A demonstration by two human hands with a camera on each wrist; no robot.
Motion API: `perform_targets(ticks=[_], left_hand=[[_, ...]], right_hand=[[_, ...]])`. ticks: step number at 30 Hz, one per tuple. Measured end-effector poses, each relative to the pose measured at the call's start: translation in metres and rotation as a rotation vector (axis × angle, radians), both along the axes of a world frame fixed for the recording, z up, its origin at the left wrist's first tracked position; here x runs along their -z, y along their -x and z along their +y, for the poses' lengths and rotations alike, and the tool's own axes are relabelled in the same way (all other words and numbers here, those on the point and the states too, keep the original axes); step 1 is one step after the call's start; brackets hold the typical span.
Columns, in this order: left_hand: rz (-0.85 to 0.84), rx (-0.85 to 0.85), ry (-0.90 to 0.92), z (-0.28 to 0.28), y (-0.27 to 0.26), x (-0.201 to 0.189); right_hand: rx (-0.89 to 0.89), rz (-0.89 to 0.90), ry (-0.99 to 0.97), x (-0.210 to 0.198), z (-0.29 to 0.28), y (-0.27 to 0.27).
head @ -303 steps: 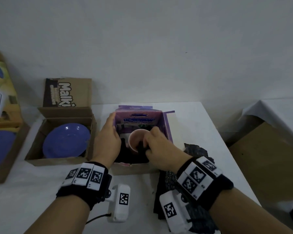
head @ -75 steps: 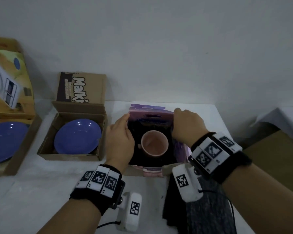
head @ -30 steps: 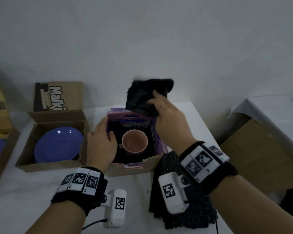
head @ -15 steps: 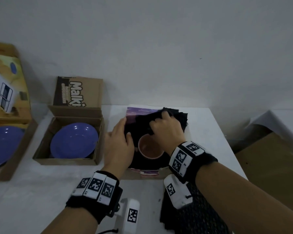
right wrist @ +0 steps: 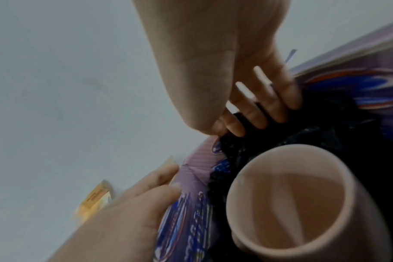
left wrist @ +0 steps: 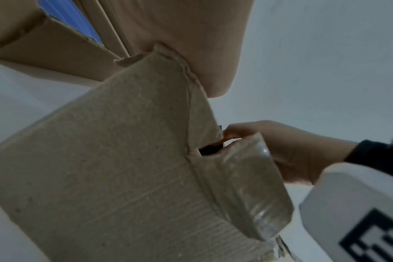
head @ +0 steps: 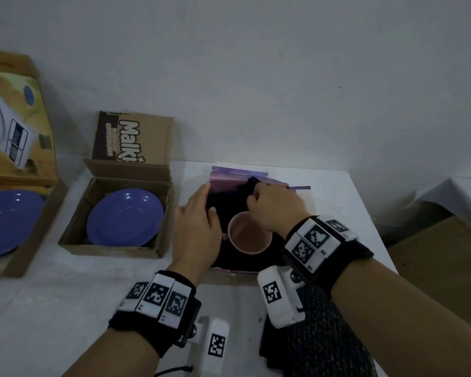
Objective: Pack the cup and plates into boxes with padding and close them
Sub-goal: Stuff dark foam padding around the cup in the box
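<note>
Tuck the black padding (head: 230, 198) down evenly round the cup (head: 249, 236), not over its mouth. The right hand (head: 272, 209) pinches the padding at the far wall; the left hand (head: 197, 227) lies flat on the purple box (head: 235, 177)'s left wall. The pink cup stands upright inside, mid-table (head: 52, 300).

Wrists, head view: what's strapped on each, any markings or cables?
Both forearms are bare, no sleeves. Each wrist wears a black band, left and right, topped with white tiles printed with black square fiducial codes and small labels. A white boxy camera hangs under each wrist, left and right, each with a black code marker. A thin black cable trails from the left one.
</note>
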State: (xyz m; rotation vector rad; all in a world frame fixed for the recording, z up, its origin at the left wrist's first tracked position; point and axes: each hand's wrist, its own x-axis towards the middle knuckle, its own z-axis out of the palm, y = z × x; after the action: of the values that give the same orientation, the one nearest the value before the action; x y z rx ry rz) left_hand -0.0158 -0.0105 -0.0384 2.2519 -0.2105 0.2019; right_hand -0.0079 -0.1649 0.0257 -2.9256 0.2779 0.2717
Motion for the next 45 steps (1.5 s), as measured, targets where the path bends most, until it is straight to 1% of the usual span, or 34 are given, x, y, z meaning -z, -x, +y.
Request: perform_targets(ticks=[2, 3, 4, 6, 8, 10, 13, 15, 17, 21, 22, 25, 26, 28, 29, 31, 35, 37, 41, 45], left_hand=[[0.004, -0.001, -0.017, 0.001, 0.000, 0.000], [0.012, 0.002, -0.024, 0.001, 0.000, -0.001], [0.020, 0.003, -0.023, 0.001, 0.000, -0.002], [0.032, -0.004, -0.019, 0.001, -0.001, -0.005], [0.036, -0.018, -0.045, 0.001, 0.000, -0.005], [0.040, -0.030, -0.067, 0.001, 0.001, -0.004], [0.055, -0.029, -0.068, -0.001, 0.003, -0.008], [0.054, -0.023, -0.085, -0.003, 0.004, -0.011], [0.063, -0.015, -0.093, -0.004, 0.004, -0.011], [0.083, -0.018, -0.097, -0.001, 0.005, -0.009], [0.085, -0.017, -0.097, 0.000, 0.006, -0.009], [0.067, -0.004, -0.093, 0.000, 0.003, -0.011], [0.064, -0.006, -0.093, -0.001, 0.002, -0.010], [0.056, -0.005, -0.095, -0.001, 0.001, -0.010], [0.051, -0.002, -0.096, -0.002, 0.001, -0.010], [0.047, 0.004, -0.098, -0.001, 0.001, -0.010], [0.055, -0.004, -0.103, 0.001, 0.003, -0.010], [0.054, -0.003, -0.119, 0.000, 0.004, -0.012], [0.068, -0.009, -0.132, 0.000, 0.003, -0.013], [0.083, -0.011, -0.100, 0.000, 0.003, -0.014]], right_hand=[[-0.046, 0.263, -0.121, 0.004, 0.012, -0.004], [-0.042, 0.357, -0.193, 0.009, 0.016, -0.006], [-0.038, 0.387, -0.239, 0.013, 0.018, -0.007], [-0.014, 0.302, -0.277, 0.020, 0.014, -0.009], [0.019, 0.232, -0.248, 0.024, 0.007, -0.010], [0.003, 0.278, -0.233, 0.025, 0.001, -0.012], [-0.005, 0.356, -0.263, 0.026, -0.001, -0.016], [0.021, 0.356, -0.284, 0.030, 0.000, -0.016], [0.092, 0.342, -0.317, 0.036, 0.002, -0.013], [0.106, 0.387, -0.385, 0.035, 0.004, -0.014], [0.086, 0.369, -0.359, 0.029, 0.002, -0.014], [0.058, 0.131, -0.212, 0.011, -0.001, -0.019], [0.053, 0.107, -0.196, 0.008, 0.000, -0.020], [0.026, 0.198, -0.160, 0.012, 0.006, -0.020], [0.044, 0.242, -0.163, 0.018, 0.008, -0.019], [0.109, 0.302, -0.215, 0.025, 0.014, -0.016], [0.161, 0.324, -0.250, 0.030, 0.017, -0.014], [0.190, 0.315, -0.307, 0.031, 0.013, -0.012], [0.233, 0.283, -0.519, 0.034, 0.004, -0.006], [0.233, 0.226, -0.618, 0.025, -0.002, -0.007]])
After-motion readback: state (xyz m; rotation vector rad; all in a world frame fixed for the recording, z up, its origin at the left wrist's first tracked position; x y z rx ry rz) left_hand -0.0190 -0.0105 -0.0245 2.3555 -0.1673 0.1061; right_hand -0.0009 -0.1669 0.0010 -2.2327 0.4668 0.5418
